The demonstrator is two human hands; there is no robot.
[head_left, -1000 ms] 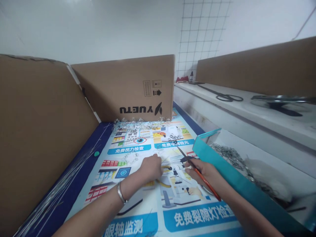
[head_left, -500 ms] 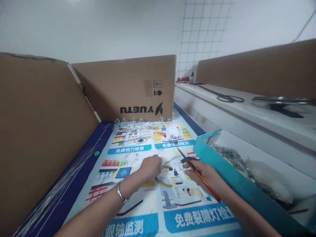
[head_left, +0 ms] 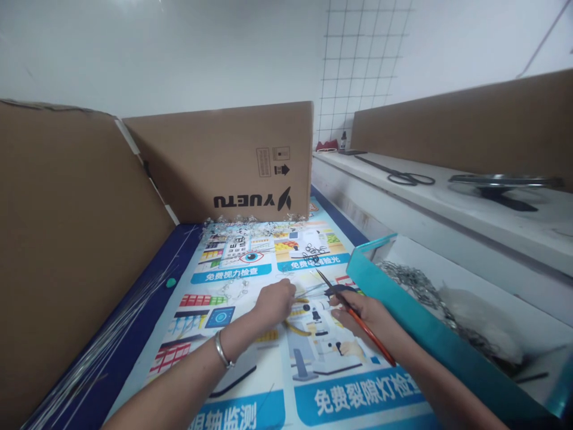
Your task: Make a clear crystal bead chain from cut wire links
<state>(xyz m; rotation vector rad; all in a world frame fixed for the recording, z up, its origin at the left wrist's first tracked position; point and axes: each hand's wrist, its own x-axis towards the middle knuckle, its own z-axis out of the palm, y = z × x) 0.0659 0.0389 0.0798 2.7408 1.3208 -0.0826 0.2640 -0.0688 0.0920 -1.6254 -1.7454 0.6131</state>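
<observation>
My left hand [head_left: 276,301], with a silver bangle at the wrist, is closed above the printed sheet [head_left: 264,377]. A thin wire [head_left: 308,291] runs from its fingertips toward my right hand. My right hand [head_left: 367,313] is closed around a slender tool [head_left: 371,335] with an orange handle and a dark pointed tip. That tip points up and away, to the left. The fingers hide the tool's middle, and I cannot tell whether it touches the wire. Small bent wire pieces [head_left: 237,288] lie just beyond my left hand. Dark wire loops [head_left: 314,252] sit beyond the tool tip.
A teal box [head_left: 405,313] holding a heap of wire pieces [head_left: 416,286] stands at the right. Long straight wires [head_left: 120,334] lie along the left edge. Cardboard [head_left: 192,155] walls the back and left. Scissors [head_left: 409,178] rest on the white ledge [head_left: 441,206].
The view has shifted slightly, so the surroundings sit a little further left. Both hands keep nearly the same pose and hold.
</observation>
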